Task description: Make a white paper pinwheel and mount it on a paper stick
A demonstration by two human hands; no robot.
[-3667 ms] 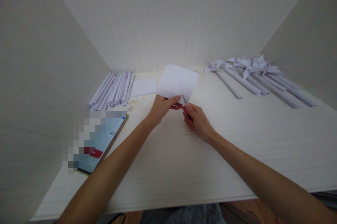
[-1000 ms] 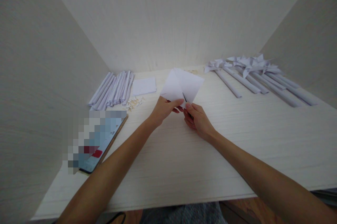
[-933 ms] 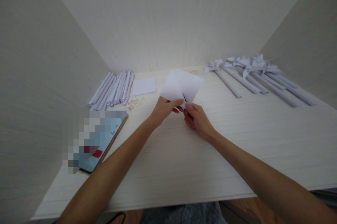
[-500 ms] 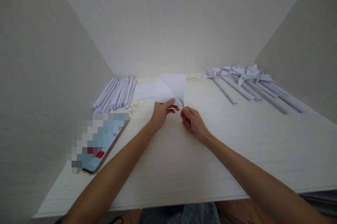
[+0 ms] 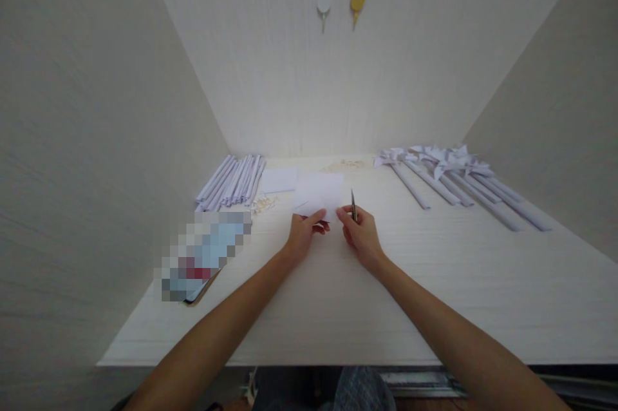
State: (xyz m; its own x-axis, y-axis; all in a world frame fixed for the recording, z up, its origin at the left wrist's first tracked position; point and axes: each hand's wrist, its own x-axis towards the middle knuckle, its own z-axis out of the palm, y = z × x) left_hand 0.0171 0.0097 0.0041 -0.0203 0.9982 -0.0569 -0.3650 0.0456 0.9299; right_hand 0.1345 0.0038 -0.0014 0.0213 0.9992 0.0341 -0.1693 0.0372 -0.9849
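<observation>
A square sheet of white paper (image 5: 319,192) is held up over the table, and a short slit shows near its lower left corner. My left hand (image 5: 303,234) pinches its lower edge, thumb on top and fingers underneath. At the lower right corner, my right hand (image 5: 360,234) has thumb and forefinger at the paper's edge. That same hand is closed round slim dark scissors (image 5: 354,203), whose pointed blades stick up away from me; the handles are hidden in the palm.
Rolled paper sticks (image 5: 232,180) lie piled at the left, beside flat paper (image 5: 279,180) and small pale pieces (image 5: 263,205). A phone (image 5: 207,263), partly blurred, lies nearer. Several paper pinwheels (image 5: 444,163) on sticks rest at the right. Two hooks (image 5: 357,2) hang on the back wall.
The paper's folded-over corner now lies flat. The scissors blades have come into sight, pointing up from my right hand. My view has tilted upward, showing the wall hooks fully.
</observation>
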